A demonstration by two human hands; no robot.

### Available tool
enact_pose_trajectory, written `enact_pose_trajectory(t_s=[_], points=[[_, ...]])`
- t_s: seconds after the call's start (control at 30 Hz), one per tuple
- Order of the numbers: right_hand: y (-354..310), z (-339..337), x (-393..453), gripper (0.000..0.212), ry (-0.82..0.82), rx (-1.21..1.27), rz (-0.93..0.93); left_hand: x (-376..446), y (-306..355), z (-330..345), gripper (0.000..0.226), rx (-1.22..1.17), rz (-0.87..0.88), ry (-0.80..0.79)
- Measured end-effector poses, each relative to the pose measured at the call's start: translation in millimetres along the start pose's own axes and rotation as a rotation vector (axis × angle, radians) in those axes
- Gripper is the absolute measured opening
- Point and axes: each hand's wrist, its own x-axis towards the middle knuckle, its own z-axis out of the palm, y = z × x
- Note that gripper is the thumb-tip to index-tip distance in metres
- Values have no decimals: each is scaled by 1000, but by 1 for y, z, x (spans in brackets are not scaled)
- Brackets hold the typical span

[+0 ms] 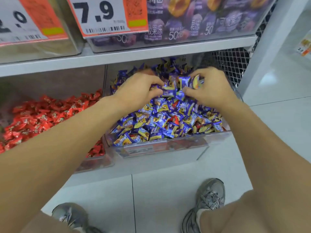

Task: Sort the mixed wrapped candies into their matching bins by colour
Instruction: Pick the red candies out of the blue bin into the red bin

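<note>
A clear plastic bin (pixel 168 145) on the lower shelf is heaped with blue-and-yellow wrapped candies (pixel 161 121). A few red wrappers (pixel 175 118) show among them. To its left, another clear bin holds red wrapped candies (pixel 42 115). Both my hands are deep in the blue bin near its back. My left hand (pixel 139 89) has its fingers curled round blue candies at the top of the heap. My right hand (pixel 208 88) pinches several blue candies between thumb and fingers.
A grey shelf board (pixel 117 56) runs just above my hands, carrying clear bins with price cards (pixel 102 15) and purple jelly packs (pixel 193 19). Black wire mesh (pixel 232 63) backs the shelf at the right. My shoes (pixel 210 195) stand on white floor tiles below.
</note>
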Motion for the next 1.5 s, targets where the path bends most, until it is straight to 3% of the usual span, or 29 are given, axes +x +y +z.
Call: enact_pose_trajectory(t_s=[0.1, 0.17, 0.27, 0.37, 0.47, 0.53, 0.67, 0.87, 1.07, 1.23, 1.33, 1.5], points=[[9, -15, -1, 69, -106, -56, 23, -15, -2, -7, 44, 178, 29, 49], [8, -22, -4, 87, -185, -71, -2, -28, 5, -11, 38, 138, 121, 79], [3, -32, -12, 95, -212, -162, -70, -40, 23, -4, 32, -25, 185, -228], [-8, -41, -28, 81, -223, -219, -73, -38, 30, 16, 54, 5, 168, -408], [-18, -37, -40, 42, -189, -192, -64, -29, 32, 33, 70, 107, 145, -377], [-19, -32, -43, 33, -243, -203, 0, -23, 38, 40, 74, 203, 140, -371], [-10, -26, -51, 71, -531, -457, 175, -15, 46, 46, 77, 336, 151, -444], [-2, 2, -41, 113, -744, -471, 257, -7, 51, 40, 72, 276, 141, -437], [-1, 14, -44, 123, -662, -214, 429, -5, 46, 41, 58, 159, 90, -442], [6, 12, -41, 117, -554, 112, 542, -3, 37, 42, 63, 18, 37, -454], [4, 14, -40, 128, -525, 373, 659, -3, 34, 35, 63, -52, 15, -466], [-2, 9, -38, 111, -482, 574, 689, -7, 32, 20, 62, -119, -15, -364]])
